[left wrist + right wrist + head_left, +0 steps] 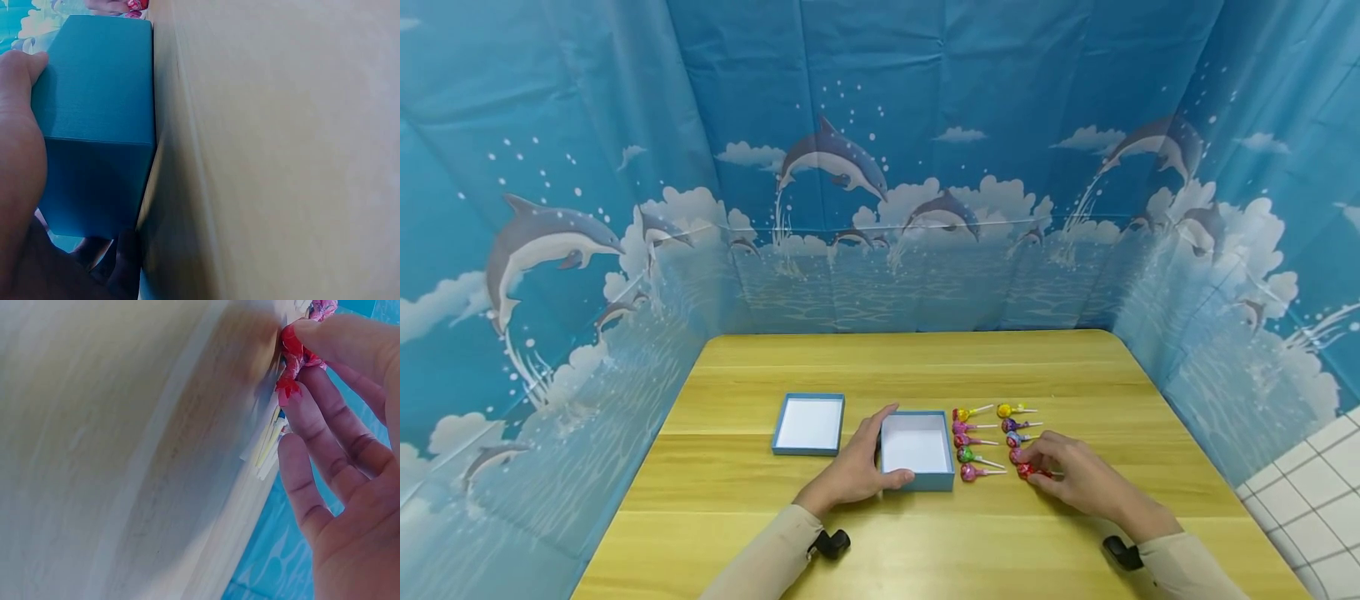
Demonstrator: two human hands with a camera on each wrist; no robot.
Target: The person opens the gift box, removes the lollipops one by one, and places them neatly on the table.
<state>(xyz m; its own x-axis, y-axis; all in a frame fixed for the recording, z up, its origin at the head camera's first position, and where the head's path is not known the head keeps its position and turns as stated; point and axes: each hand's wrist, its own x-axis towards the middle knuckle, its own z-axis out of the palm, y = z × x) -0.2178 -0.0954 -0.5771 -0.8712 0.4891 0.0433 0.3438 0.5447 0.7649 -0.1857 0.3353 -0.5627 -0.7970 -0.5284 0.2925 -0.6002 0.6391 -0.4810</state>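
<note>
Hands come first, low in the head view. The right hand [1078,477], lower right of centre, pinches a red lollipop [1025,471] by its wrapped head between thumb and fingertips; the right wrist view shows the fingers [312,415] curled round the red wrapper [292,359], with the sweet lying on or just off the table [925,533]; which of the two is hard to tell. The left hand [856,471], just left of centre, grips the near left corner of the open blue box [917,483], thumb against its near wall and fingers along its left wall.

Beyond the right hand lie the other lollipops [973,442], in two short columns right of the box. Counting the red one, I make ten: five in the left column and five in the right, though the hand partly hides the nearest two. There are two blue trays with white insides: the held box and a shallower one [809,423] further left, probably its lid.

Risk, as I judge it: the pinch is on crinkly wrapper, not the stick, so the sweet could slip out on lifting, or the knuckles could knock the pink neighbour [1017,455] out of line. Should the left hand loosen, the light box could slide.
</note>
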